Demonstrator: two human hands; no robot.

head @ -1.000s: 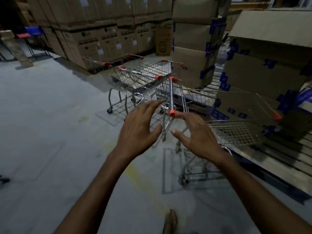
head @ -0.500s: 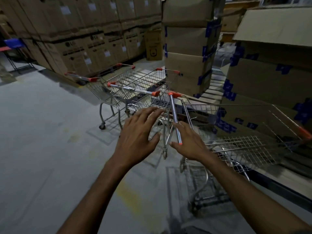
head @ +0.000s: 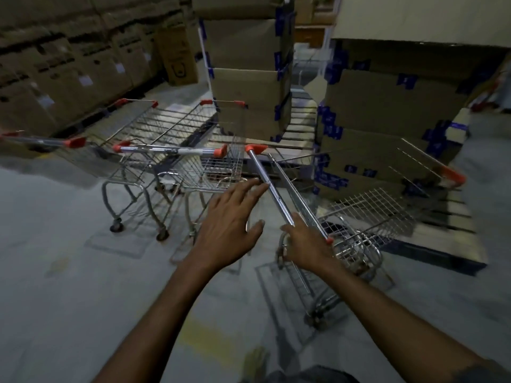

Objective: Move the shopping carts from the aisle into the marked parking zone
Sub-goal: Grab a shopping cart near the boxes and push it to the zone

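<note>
A wire shopping cart (head: pixel 373 208) with orange corner caps stands right in front of me, its chrome handle bar (head: pixel 265 183) running diagonally away from me. My right hand (head: pixel 307 247) grips the near end of that bar. My left hand (head: pixel 229 228) is spread flat, its fingertips reaching the middle of the same bar. To the left, two more carts stand nested together, one with its handle (head: pixel 171 151) facing me and another handle (head: pixel 41 140) at the far left edge.
Tall stacks of cardboard boxes (head: pixel 246 78) rise just behind the carts, and taped boxes on a pallet (head: pixel 387 120) stand at the right. A wall of boxes (head: pixel 69 67) lines the left back. A faded yellow floor mark (head: pixel 204 335) lies near my foot (head: pixel 257 360).
I have come closer to the carts. The near cart's handle has swung towards me, my right hand has closed round its near end, and my left hand has reached the bar.
</note>
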